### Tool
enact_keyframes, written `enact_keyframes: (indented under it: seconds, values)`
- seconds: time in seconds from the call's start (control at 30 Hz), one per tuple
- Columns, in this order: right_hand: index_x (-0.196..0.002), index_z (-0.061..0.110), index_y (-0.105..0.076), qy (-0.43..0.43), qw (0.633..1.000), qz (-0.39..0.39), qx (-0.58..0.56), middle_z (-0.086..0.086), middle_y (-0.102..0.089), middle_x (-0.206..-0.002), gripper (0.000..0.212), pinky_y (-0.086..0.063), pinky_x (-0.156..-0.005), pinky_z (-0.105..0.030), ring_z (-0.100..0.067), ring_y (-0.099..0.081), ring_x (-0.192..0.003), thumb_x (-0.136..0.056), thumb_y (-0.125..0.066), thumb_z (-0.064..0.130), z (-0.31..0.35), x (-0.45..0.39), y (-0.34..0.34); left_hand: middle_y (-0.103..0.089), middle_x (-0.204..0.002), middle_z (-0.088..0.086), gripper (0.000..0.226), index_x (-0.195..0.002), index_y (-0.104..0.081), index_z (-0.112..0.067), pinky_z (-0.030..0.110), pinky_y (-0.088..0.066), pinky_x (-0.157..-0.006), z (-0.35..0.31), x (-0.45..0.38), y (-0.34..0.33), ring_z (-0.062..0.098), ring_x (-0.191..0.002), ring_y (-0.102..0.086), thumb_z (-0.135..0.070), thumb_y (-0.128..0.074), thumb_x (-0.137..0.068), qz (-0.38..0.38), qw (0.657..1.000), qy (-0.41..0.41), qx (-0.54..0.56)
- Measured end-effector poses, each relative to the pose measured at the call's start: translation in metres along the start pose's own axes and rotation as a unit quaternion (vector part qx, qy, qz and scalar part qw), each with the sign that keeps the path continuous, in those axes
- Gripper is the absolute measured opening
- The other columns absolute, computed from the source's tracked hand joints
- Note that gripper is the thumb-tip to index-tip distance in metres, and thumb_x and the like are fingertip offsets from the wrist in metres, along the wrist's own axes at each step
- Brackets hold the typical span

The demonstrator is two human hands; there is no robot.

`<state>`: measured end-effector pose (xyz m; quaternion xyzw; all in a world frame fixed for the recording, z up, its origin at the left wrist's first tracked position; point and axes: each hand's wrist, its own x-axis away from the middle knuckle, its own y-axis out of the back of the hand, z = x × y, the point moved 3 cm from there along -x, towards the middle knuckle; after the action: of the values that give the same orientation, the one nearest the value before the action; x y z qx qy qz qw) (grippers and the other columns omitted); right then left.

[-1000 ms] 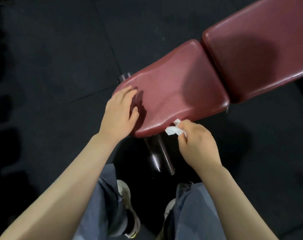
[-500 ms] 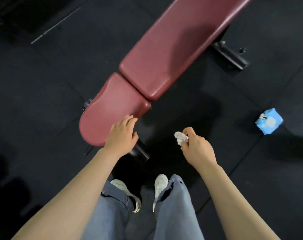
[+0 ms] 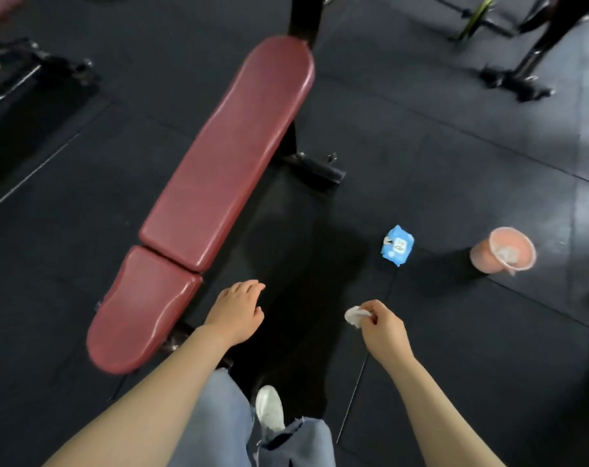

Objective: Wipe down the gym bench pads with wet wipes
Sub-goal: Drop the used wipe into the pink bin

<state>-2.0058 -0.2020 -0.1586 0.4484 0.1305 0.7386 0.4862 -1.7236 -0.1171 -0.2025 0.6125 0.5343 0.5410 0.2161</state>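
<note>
- Right hand [image 3: 385, 328] — its grip pinches a crumpled wet wipe [image 3: 354, 315] over the floor, well clear of the bench.
- Left hand [image 3: 236, 311] hangs relaxed, holding nothing, just beside the seat pad [image 3: 141, 311].
- Likely next — binning: carry the wipe right to the pink bin [image 3: 503, 250], past the blue wipes pack [image 3: 397, 245].
- Long back pad [image 3: 229, 153] lies beyond.

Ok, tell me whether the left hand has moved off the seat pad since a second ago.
Yes. The left hand rested on the seat pad before; now it hangs open to the pad's right, over the black floor, touching nothing.
</note>
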Motion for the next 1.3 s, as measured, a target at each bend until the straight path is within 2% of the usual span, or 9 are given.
enact_keyframes:
  seconds: [0.17, 0.4, 0.5, 0.6, 0.7, 0.77, 0.83, 1.0, 1.3]
  values:
    - [-0.098, 0.03, -0.062, -0.057, 0.995, -0.058, -0.051, 0.013, -0.064, -0.084, 0.021, -0.045, -0.053, -0.022, -0.007, -0.06, -0.07, -0.092, -0.045, 0.02, -0.017, -0.002, 0.044, -0.035, -0.156, -0.002, 0.057, -0.149, -0.037, -0.021, 0.037, -0.028, -0.117, -0.046, -0.04, 0.02, 0.018, -0.143, -0.033, -0.028, -0.046, -0.094, 0.053, 0.997, -0.047, -0.007]
    - [-0.09, 0.031, -0.059, -0.104, 0.99, -0.084, -0.043, 0.01, -0.065, -0.079, 0.019, -0.041, -0.049, -0.021, -0.007, -0.062, -0.064, -0.094, -0.051, 0.048, -0.027, -0.007, 0.078, -0.035, -0.156, -0.004, 0.057, -0.149, -0.036, -0.022, 0.037, -0.026, -0.117, -0.105, -0.113, 0.058, 0.016, -0.144, -0.03, -0.03, -0.046, -0.094, 0.086, 0.985, -0.141, -0.04]
    - [-0.079, 0.029, -0.06, -0.146, 0.98, -0.114, -0.072, 0.017, -0.069, -0.077, 0.017, -0.045, -0.047, -0.027, -0.007, -0.06, -0.055, -0.091, -0.049, 0.028, -0.029, -0.014, 0.093, -0.033, -0.157, -0.005, 0.057, -0.151, -0.034, -0.023, 0.036, -0.022, -0.119, -0.131, -0.143, 0.074, 0.014, -0.146, -0.027, -0.03, -0.046, -0.095, 0.115, 0.974, -0.191, -0.05]
    - [-0.073, 0.027, -0.059, -0.172, 0.966, -0.158, -0.11, 0.019, -0.071, -0.083, 0.019, -0.056, -0.062, -0.033, -0.009, -0.068, -0.071, -0.084, -0.046, 0.02, -0.036, -0.019, 0.112, -0.03, -0.158, -0.006, 0.056, -0.152, -0.032, -0.024, 0.037, -0.019, -0.121, -0.161, -0.175, 0.088, 0.013, -0.147, -0.024, -0.031, -0.044, -0.097, 0.126, 0.961, -0.232, -0.079]
    - [-0.099, 0.026, -0.053, -0.194, 0.958, -0.187, -0.097, 0.01, -0.068, -0.086, 0.016, -0.053, -0.057, -0.031, -0.011, -0.065, -0.07, -0.087, -0.045, 0.02, -0.044, -0.023, 0.135, -0.03, -0.158, -0.005, 0.056, -0.152, -0.033, -0.023, 0.036, -0.019, -0.12, -0.204, -0.204, 0.099, 0.014, -0.147, -0.025, -0.03, -0.045, -0.098, 0.133, 0.948, -0.27, -0.1]
    - [-0.124, 0.024, -0.048, -0.209, 0.955, -0.196, -0.081, 0.008, -0.064, -0.096, 0.035, -0.043, -0.054, -0.022, -0.011, -0.061, -0.074, -0.089, -0.046, 0.019, -0.056, -0.027, 0.149, -0.032, -0.157, -0.005, 0.055, -0.151, -0.034, -0.023, 0.035, -0.02, -0.119, -0.234, -0.219, 0.102, 0.013, -0.146, -0.026, -0.029, -0.046, -0.097, 0.127, 0.941, -0.292, -0.114]
    - [-0.132, 0.02, -0.049, -0.224, 0.949, -0.205, -0.086, 0.002, -0.064, -0.104, 0.043, -0.041, -0.057, -0.021, -0.012, -0.06, -0.079, -0.089, -0.05, 0.019, -0.071, -0.033, 0.167, -0.032, -0.157, -0.005, 0.055, -0.15, -0.035, -0.023, 0.034, -0.021, -0.119, -0.269, -0.234, 0.102, 0.014, -0.145, -0.027, -0.028, -0.046, -0.096, 0.127, 0.934, -0.312, -0.121]
    - [-0.105, 0.023, -0.065, -0.272, 0.927, -0.237, -0.105, 0.006, -0.065, -0.094, 0.021, -0.049, -0.059, -0.025, -0.01, -0.061, -0.072, -0.088, -0.052, 0.022, -0.12, -0.052, 0.224, -0.034, -0.156, -0.005, 0.055, -0.149, -0.037, -0.023, 0.034, -0.023, -0.116, -0.359, -0.269, 0.086, 0.015, -0.143, -0.03, -0.027, -0.045, -0.094, 0.137, 0.91, -0.363, -0.145]
    - [-0.08, 0.029, -0.056, -0.258, 0.93, -0.23, -0.12, 0.007, -0.058, -0.087, 0.007, -0.039, -0.052, -0.02, -0.009, -0.057, -0.07, -0.086, -0.056, 0.026, -0.216, -0.108, 0.355, -0.037, -0.154, -0.006, 0.052, -0.148, -0.039, -0.022, 0.032, -0.027, -0.112, -0.52, -0.339, 0.042, 0.015, -0.141, -0.033, -0.028, -0.047, -0.097, 0.144, 0.91, -0.355, -0.156]
